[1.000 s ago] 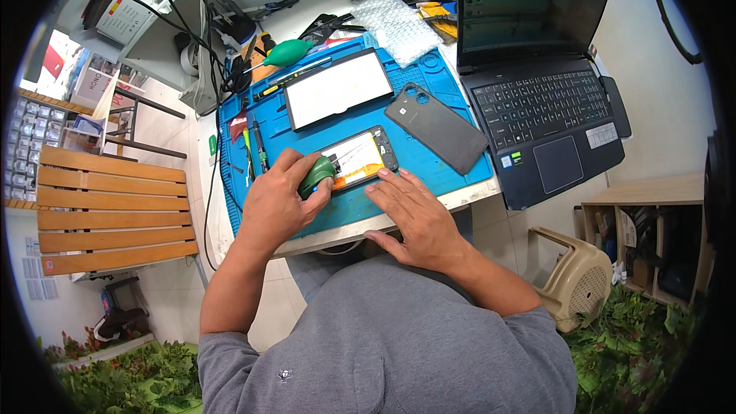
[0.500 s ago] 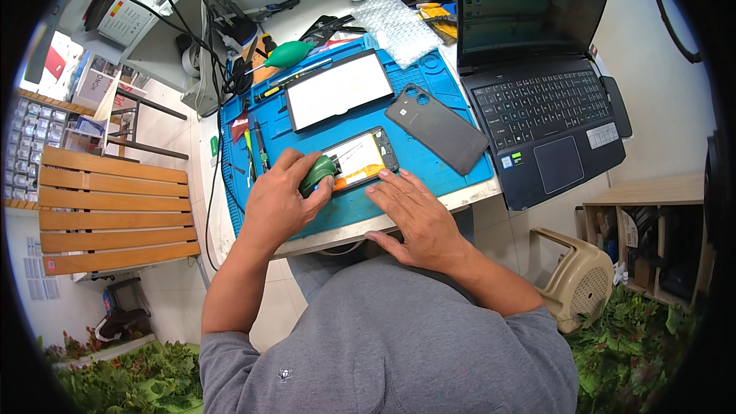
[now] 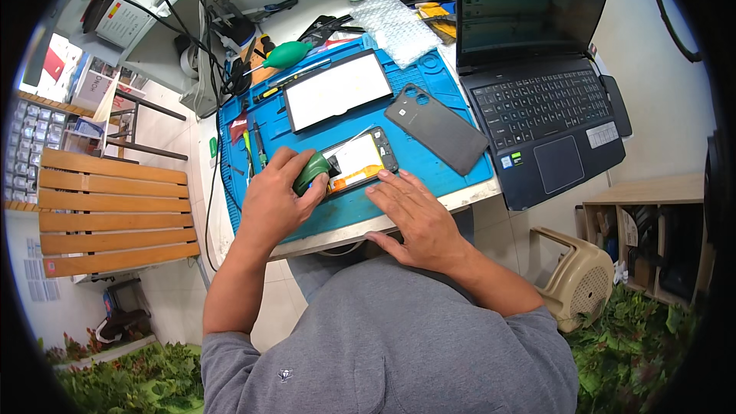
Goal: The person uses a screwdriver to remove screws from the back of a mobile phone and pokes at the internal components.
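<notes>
Opened smartphone (image 3: 357, 158), white-and-orange inside, on blue mat (image 3: 335, 212). Left hand (image 3: 274, 192) curled round green tool (image 3: 310, 172) at its left; right hand (image 3: 414, 218) flattened, empty, at near edge. Laptop (image 3: 552, 107) right of smartphone, slatted bench (image 3: 115, 221) left.

- An open laptop (image 3: 540, 107) at the upper right, its screen lit, from where I stand
- Bubble wrap (image 3: 395, 27), crumpled at the top centre
- A green rubber bulb (image 3: 288, 54) just left of it
- Black cables (image 3: 203, 40) dangling at the upper left
- A slatted wooden bench (image 3: 115, 216) over at the left
- A beige plastic stool (image 3: 580, 284), lower right
- Leafy greenery (image 3: 149, 379) along the lower left
</notes>
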`<move>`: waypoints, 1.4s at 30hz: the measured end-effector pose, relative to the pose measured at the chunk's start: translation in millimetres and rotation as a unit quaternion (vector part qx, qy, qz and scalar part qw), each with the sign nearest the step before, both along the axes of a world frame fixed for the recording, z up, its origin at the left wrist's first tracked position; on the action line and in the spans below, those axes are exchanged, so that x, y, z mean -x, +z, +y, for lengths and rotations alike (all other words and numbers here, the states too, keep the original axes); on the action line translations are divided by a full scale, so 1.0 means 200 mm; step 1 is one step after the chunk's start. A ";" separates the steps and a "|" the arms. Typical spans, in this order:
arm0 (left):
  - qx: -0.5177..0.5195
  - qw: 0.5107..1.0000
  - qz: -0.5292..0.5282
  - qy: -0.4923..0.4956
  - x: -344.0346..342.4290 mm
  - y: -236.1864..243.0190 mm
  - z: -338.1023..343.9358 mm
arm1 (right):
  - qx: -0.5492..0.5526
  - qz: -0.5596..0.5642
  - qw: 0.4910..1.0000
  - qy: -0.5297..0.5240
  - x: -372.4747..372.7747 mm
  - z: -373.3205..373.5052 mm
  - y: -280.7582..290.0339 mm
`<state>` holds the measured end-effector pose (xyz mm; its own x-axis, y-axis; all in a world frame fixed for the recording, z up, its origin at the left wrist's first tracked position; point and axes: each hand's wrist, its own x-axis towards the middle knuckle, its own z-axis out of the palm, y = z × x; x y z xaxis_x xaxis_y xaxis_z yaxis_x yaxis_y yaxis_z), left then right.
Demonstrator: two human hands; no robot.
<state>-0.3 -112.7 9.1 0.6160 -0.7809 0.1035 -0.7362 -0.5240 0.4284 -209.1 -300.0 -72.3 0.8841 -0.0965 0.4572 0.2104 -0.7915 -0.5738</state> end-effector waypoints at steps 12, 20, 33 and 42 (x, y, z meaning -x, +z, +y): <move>-0.013 0.999 0.013 -0.046 0.03 0.03 0.04 | 0.002 -0.003 1.000 -0.001 0.00 0.00 0.00; 0.008 0.999 0.014 -0.037 0.01 0.00 0.02 | -0.002 0.000 1.000 -0.001 0.00 0.00 -0.01; 0.004 0.997 0.064 -0.039 0.01 0.08 0.05 | -0.111 -0.116 0.985 -0.061 0.05 -0.04 0.03; -0.020 0.970 0.151 -0.187 0.02 0.20 0.19 | -0.141 -0.004 0.989 0.039 0.11 -0.16 0.18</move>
<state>-4.7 -75.6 48.1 0.2866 -0.9553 -0.0732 -0.7215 -0.2654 0.6396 -232.0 -331.4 -36.0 0.8901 -0.1540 0.4289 0.2695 -0.5810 -0.7680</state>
